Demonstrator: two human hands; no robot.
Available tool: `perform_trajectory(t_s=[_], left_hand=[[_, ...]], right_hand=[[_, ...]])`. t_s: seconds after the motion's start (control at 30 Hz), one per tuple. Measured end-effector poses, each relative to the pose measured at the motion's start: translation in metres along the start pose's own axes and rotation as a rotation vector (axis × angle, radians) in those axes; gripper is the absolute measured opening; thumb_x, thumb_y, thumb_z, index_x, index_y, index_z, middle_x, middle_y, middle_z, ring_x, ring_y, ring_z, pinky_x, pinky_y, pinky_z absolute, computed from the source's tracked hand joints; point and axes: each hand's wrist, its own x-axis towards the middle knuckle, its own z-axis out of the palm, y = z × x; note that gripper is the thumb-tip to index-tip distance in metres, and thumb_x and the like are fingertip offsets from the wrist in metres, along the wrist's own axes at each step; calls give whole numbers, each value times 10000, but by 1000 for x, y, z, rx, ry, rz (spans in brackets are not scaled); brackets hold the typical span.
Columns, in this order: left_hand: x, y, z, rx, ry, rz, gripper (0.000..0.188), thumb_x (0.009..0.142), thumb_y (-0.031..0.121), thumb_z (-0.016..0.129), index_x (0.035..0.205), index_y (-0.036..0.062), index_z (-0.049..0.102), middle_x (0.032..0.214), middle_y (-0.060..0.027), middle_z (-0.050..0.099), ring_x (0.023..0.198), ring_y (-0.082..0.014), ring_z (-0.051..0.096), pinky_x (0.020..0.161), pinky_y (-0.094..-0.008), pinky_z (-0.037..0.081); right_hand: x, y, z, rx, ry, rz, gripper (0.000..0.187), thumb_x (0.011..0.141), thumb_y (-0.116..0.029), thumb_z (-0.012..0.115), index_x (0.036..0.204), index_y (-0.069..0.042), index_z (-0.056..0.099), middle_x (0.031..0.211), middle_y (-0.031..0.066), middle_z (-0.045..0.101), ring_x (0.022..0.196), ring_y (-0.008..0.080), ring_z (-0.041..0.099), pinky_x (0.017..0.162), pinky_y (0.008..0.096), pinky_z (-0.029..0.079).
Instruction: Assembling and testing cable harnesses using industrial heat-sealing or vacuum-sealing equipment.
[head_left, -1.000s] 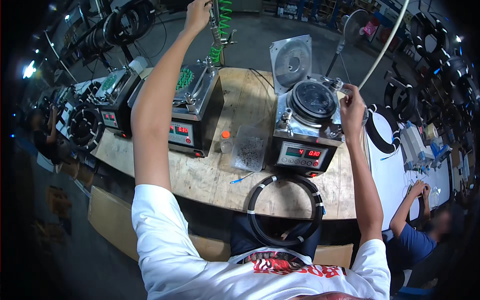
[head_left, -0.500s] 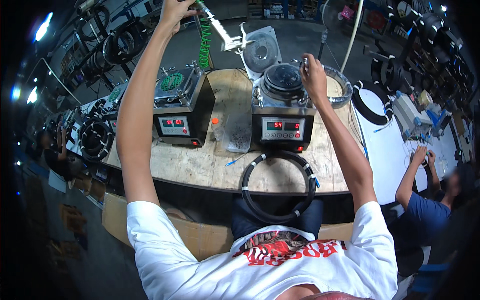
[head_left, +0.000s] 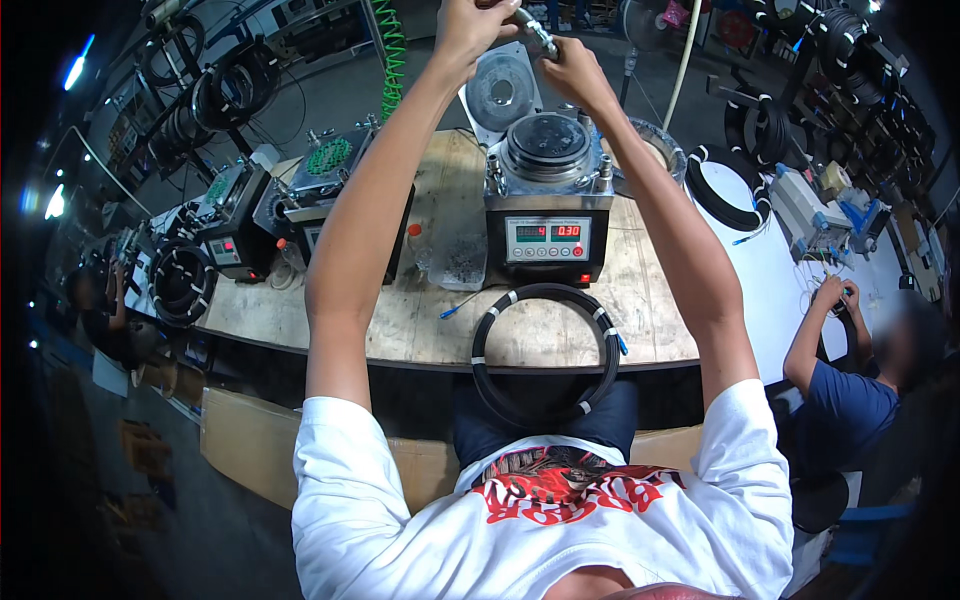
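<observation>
A: Where do we hold things, in relation to the machine?

B: Our left hand (head_left: 475,38) and right hand (head_left: 578,72) come close together beyond the black, box-shaped machine with a silver metal top (head_left: 548,240). Our left fingers close around a slim, silver metal tool (head_left: 537,33) slanting between the hands, past the machine's far side; our right fingers curl at its lower end, though we cannot tell whether they pinch anything.

A: What makes for careful work here?

B: In our judgement, a firm, still left hand and a light right one, aligned with the tool's slant, both clear of the machine's round black disc (head_left: 548,145) and the square grey plate (head_left: 500,68) raised behind it.

A: And against half a second ago?

B: Then, our right hand is by the machine's right side, well apart from the tool; now it is up beside it. The tool's hooked lever, plain then, is lost to view. The white-banded black cable ring (head_left: 548,291) remains in front of the machine, overhanging the pale wooden table (head_left: 430,330).
</observation>
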Motion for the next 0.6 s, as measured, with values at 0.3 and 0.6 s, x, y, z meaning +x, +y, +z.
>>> perform_trajectory(t_s=[0.3,0.6], left_hand=[[-59,-139,-36,891,662,285,163,911,143,643,920,22,752,882,-73,694,785,-139,633,723,-303,484],[-95,-194,-21,581,406,36,451,870,182,584,1255,-53,570,1185,-254,625,1167,-413,567,1017,-465,431]], right_hand=[[-26,-16,-9,431,-226,66,291,825,-73,546,1025,-67,756,662,-16,535,579,66,504,585,256,482],[-52,-43,1,528,-225,75,315,880,-85,516,1115,-58,725,756,15,581,697,92,630,634,239,524]])
